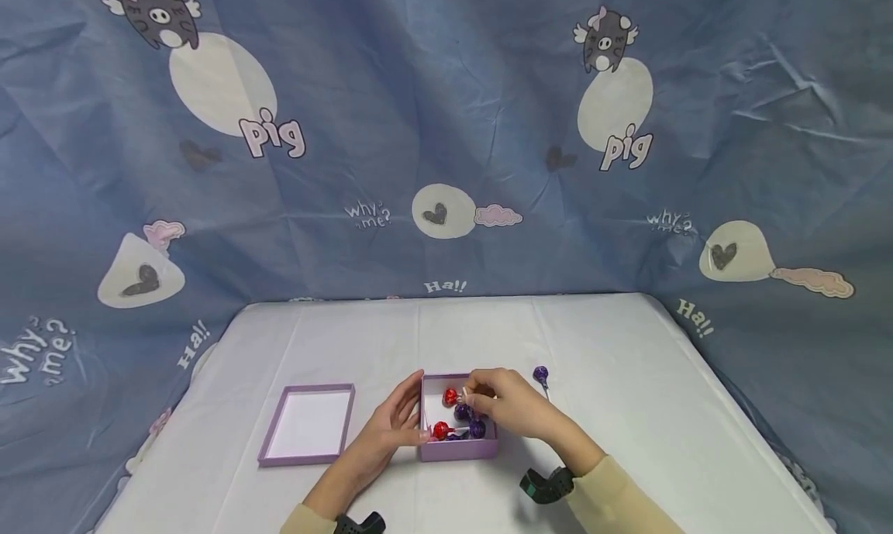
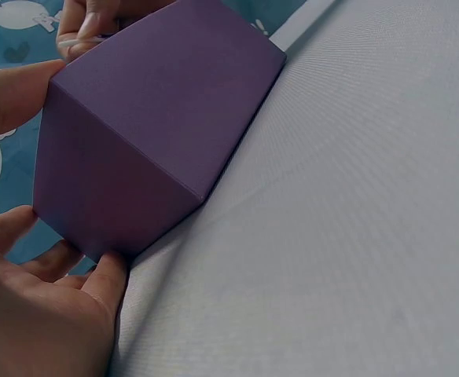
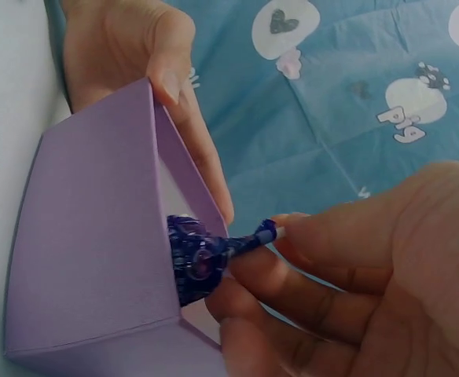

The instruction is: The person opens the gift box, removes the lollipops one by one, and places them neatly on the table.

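A lilac box (image 1: 459, 449) stands on the table with red and purple wrapped lollipops inside. My left hand (image 1: 384, 429) rests against its left side, thumb at the front corner and fingers laid fairly straight along the wall. Over the box's right side, my right hand (image 1: 512, 402) pinches a lollipop stick with thumb and fingertips. In the right wrist view that stick runs from a purple lollipop (image 3: 198, 255) at the box opening. A red lollipop (image 1: 449, 397) lies near the fingertips, and another red lollipop (image 1: 441, 430) is lower in the box. The fingers partly hide the contents.
To the left lies a shallow lilac lid (image 1: 305, 461), its white inside facing up. One loose purple lollipop (image 1: 540, 374) is on the white tablecloth (image 1: 663, 425) beyond the right hand. A blue printed curtain (image 1: 446, 131) hangs behind the table.
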Action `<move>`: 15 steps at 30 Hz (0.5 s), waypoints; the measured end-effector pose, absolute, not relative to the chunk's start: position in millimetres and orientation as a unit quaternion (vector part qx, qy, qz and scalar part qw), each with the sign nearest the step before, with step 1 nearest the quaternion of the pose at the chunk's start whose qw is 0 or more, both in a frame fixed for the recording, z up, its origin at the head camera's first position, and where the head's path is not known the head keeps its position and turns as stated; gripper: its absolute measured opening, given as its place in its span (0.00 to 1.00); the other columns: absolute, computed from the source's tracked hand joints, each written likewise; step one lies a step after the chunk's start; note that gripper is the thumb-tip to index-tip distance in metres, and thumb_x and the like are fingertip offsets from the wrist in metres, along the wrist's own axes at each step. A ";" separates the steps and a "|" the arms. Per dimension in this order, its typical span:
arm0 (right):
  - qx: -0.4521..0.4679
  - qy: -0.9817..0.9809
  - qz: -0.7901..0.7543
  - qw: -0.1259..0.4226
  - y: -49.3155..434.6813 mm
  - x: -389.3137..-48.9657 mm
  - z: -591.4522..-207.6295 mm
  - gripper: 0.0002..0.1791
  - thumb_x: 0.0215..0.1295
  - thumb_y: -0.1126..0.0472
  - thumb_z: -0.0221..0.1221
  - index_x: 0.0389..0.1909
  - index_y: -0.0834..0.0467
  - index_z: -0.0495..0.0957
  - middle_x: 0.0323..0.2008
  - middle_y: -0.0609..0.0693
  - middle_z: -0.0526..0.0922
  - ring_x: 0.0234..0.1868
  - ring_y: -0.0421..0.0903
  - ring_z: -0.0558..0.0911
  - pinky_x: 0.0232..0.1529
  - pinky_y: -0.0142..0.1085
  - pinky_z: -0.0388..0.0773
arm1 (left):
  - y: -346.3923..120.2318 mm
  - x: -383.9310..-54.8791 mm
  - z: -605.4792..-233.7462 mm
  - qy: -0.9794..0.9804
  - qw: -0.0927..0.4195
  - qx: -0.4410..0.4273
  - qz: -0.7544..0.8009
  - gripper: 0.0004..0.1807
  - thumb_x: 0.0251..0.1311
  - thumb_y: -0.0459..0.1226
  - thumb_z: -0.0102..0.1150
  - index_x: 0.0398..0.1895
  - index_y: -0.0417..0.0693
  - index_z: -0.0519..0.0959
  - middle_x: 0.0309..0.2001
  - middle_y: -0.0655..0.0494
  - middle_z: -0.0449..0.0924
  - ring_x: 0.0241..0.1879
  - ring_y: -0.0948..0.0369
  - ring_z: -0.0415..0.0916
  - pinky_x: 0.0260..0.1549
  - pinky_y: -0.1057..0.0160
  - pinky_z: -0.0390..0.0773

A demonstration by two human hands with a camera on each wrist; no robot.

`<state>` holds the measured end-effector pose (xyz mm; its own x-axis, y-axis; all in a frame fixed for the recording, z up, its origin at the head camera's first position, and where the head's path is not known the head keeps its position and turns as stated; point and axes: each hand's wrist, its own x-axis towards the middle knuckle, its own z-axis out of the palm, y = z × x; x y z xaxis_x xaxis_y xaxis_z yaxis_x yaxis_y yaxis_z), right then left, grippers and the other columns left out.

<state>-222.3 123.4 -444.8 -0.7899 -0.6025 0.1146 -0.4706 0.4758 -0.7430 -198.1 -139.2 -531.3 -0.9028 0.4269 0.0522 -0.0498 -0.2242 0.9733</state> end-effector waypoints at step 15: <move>-0.263 0.818 -0.502 0.099 120.9 -220.1 -439.5 0.08 0.79 0.58 0.52 0.40 0.56 0.75 0.33 0.55 0.78 0.29 0.48 0.80 0.26 0.47 0.87 | -139.9 -198.6 -530.8 0.608 0.154 0.155 0.763 0.52 0.56 0.28 0.66 0.81 0.53 0.48 0.81 0.49 0.42 0.79 0.52 0.38 0.73 0.61 0.51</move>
<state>-220.1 120.9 -439.5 -0.8418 -0.5300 0.1026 -0.3317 0.3578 -0.8729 -198.6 -139.9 -530.8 -0.9044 0.4239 0.0493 -0.0470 -0.2137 0.9758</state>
